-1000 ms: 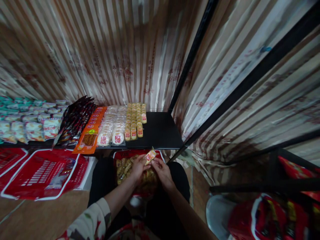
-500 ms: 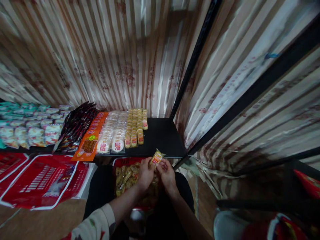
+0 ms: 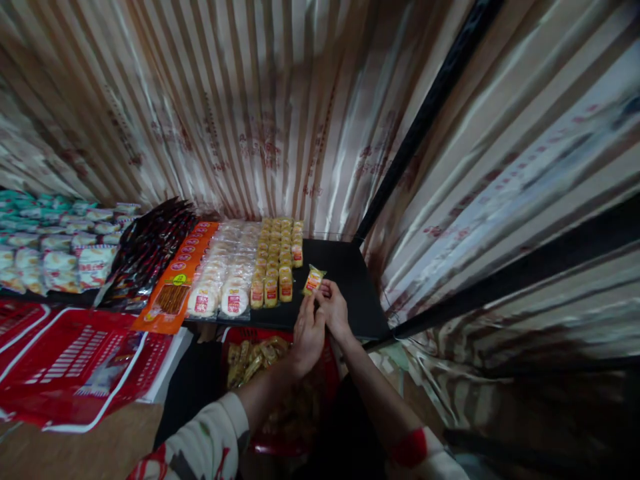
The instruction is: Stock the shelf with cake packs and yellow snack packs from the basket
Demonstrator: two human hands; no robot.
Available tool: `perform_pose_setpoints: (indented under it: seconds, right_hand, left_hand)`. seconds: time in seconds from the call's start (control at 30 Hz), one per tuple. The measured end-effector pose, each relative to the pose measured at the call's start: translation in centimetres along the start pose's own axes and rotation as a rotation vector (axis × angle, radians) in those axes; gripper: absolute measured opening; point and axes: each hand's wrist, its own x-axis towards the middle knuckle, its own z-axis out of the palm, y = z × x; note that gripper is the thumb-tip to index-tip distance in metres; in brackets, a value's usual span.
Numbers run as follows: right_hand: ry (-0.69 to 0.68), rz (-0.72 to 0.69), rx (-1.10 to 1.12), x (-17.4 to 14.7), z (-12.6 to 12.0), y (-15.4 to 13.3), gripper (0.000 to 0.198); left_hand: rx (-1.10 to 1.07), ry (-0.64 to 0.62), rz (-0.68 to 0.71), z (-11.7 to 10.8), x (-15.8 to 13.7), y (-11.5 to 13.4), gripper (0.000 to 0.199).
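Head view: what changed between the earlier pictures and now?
The left hand and right hand moved forward from above the red basket, bringing the yellow packet over the black shelf, right of the yellow rows. It remains held; the rows and orange packet stayed put.

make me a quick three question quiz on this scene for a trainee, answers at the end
1. Pick one: which snacks lie between the orange stick-snack packet and the rows of yellow packets on the black shelf?
a) dark shiny packets
b) round white crackers in clear wrap
c) teal packets

2. True or false: the red basket below the hands contains wrapped snacks.

3. What do the fingertips of the right hand hold?

Key: 1 b; 2 true; 3 a small yellow snack packet with an orange-red label.
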Motion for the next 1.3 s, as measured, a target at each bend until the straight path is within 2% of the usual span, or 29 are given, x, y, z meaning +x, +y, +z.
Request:
perform_pose_setpoints:
  seconds: [0.2,0.43,0.57,0.7,0.83,1.1,1.2,1.3]
  right_hand:
    - [-0.073,-0.043,-0.210,3.8,1.8,-1.2,0.025]
    - [-0.142,-0.121,-0.252,6.4,3.3,-0.8,0.025]
    - [-0.132,-0.128,-0.229,7.2,3.7,-0.1,0.025]
    - [-0.134,-0.204,-0.209,7.4,4.1,0.4,0.026]
    - [-0.079,-0.233,-0.211,7.4,4.6,0.7,0.025]
    - [-0.105,-0.187,-0.198,7.2,4.7,0.9,0.023]
    - [-0.093,-0.146,-0.220,7.4,4.9,1.1,0.025]
    - [-0.107,-0.119,-0.231,7.6,5.1,1.2,0.026]
  left_hand:
    - [-0.059,0.044,-0.067,0.6,4.3,0.3,0.049]
    - [-0.095,0.099,-0.034,1.0,7.1,-0.1,0.050]
    - [-0.104,0.091,-0.034,0.9,7.6,-0.5,0.051]
    - [-0.105,0.064,-0.037,0.8,7.6,-0.6,0.055]
    - [-0.132,0.068,0.001,0.9,7.8,-0.9,0.054]
    - [-0.222,0.102,-0.142,1.5,9.1,-0.6,0.053]
    - [-0.207,0.104,-0.138,1.5,9.2,-0.7,0.052]
    - [-0.200,0.114,-0.079,1.7,9.3,-1.1,0.048]
